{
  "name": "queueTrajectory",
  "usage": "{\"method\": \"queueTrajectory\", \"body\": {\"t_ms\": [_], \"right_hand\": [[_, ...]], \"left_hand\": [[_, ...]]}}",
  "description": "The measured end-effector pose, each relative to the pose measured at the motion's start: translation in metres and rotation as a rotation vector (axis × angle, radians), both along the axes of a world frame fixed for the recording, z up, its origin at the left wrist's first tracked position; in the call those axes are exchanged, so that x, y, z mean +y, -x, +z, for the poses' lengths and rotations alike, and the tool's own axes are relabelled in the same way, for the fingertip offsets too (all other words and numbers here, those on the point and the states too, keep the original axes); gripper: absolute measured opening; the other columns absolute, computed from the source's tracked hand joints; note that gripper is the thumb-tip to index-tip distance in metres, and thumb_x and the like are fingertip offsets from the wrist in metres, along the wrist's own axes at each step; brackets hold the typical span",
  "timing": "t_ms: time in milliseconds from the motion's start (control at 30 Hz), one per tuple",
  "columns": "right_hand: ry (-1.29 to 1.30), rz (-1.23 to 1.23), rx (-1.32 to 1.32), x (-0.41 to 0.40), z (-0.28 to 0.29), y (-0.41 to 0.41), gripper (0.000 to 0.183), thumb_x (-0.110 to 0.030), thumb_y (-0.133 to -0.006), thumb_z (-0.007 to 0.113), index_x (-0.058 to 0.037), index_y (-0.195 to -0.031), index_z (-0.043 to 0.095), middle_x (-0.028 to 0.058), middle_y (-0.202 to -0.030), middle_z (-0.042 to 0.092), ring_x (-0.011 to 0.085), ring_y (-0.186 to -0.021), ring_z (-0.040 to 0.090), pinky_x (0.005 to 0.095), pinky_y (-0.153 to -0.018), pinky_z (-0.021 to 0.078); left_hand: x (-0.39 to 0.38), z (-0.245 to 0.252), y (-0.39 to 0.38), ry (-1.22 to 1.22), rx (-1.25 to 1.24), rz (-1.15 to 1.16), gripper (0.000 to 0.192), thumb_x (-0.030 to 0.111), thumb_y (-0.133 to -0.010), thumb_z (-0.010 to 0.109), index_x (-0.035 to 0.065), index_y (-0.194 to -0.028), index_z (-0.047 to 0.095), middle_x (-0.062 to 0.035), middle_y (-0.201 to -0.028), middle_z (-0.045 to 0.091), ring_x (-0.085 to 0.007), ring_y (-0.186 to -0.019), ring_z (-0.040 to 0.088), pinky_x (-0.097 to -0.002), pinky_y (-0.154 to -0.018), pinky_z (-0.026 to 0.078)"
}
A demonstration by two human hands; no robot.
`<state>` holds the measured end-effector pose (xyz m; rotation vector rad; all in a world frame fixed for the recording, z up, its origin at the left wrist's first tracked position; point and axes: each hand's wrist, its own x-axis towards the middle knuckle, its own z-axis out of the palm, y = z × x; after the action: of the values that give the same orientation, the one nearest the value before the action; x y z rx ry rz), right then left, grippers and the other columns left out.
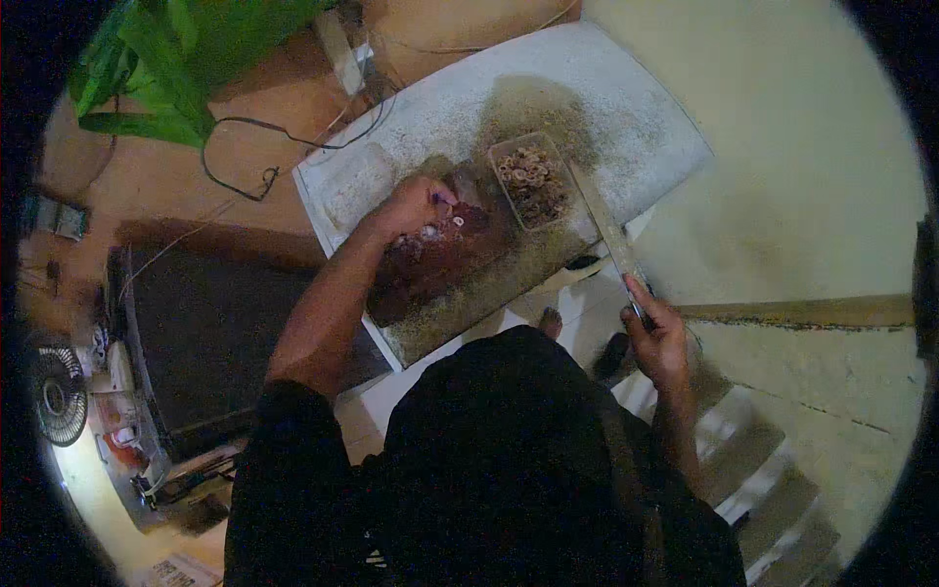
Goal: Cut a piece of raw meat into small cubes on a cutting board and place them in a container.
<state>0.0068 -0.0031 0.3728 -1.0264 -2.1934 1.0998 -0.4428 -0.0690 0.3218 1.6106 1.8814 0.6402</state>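
Note:
My left hand [422, 204] rests on a dark reddish-brown patch [440, 268] of the white tabletop, fingers bent inward. A small white ring [458, 221] shows just beside its fingertips; whether the fingers pinch anything is too blurred to tell. Several other small whitish pieces [428, 232] lie below the palm. In my right hand [660, 337] is the handle end of a long flat metal tool [609, 227], which looks like a file or blade. Its far end reaches up along the right side of a clear plastic container [522, 220] filled with many small brownish rings [530, 176].
Fine dust [539, 103] coats the white tabletop [638, 88]. A black cable [257, 126] loops over its left edge. Green fabric [161, 66] hangs upper left. A dark flat surface [213, 330] and a fan [59, 396] are left; a pale wall [777, 161] stands right.

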Motion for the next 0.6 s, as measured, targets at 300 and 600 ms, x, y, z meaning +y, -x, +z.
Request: {"method": "queueTrajectory", "body": {"t_ms": [300,600], "right_hand": [[0.098,0.005,-0.049,0.002,0.019,0.006,0.044,-0.003,-0.087,0.063,-0.0076,-0.131,0.057,0.0084,-0.109,0.065,0.0141,-0.099,0.057,0.0282,-0.092,0.0421],[0.052,-0.021,0.003,0.002,0.016,-0.004,0.045,0.001,-0.085,0.063,-0.0069,-0.13,0.058,0.012,-0.114,0.065,0.0187,-0.098,0.056,0.031,-0.089,0.0431]], "left_hand": [[0.015,0.023,-0.04,0.276,0.355,-0.193,0.013,0.011,-0.073,0.069,0.0009,-0.08,0.067,-0.0193,-0.08,0.067,-0.0339,-0.071,0.064,-0.0403,-0.065,0.052],[0.026,0.001,-0.04,0.252,0.42,-0.131,0.02,0.012,-0.07,0.07,0.0013,-0.087,0.07,-0.0232,-0.083,0.067,-0.0377,-0.082,0.067,-0.0469,-0.074,0.053]]}}
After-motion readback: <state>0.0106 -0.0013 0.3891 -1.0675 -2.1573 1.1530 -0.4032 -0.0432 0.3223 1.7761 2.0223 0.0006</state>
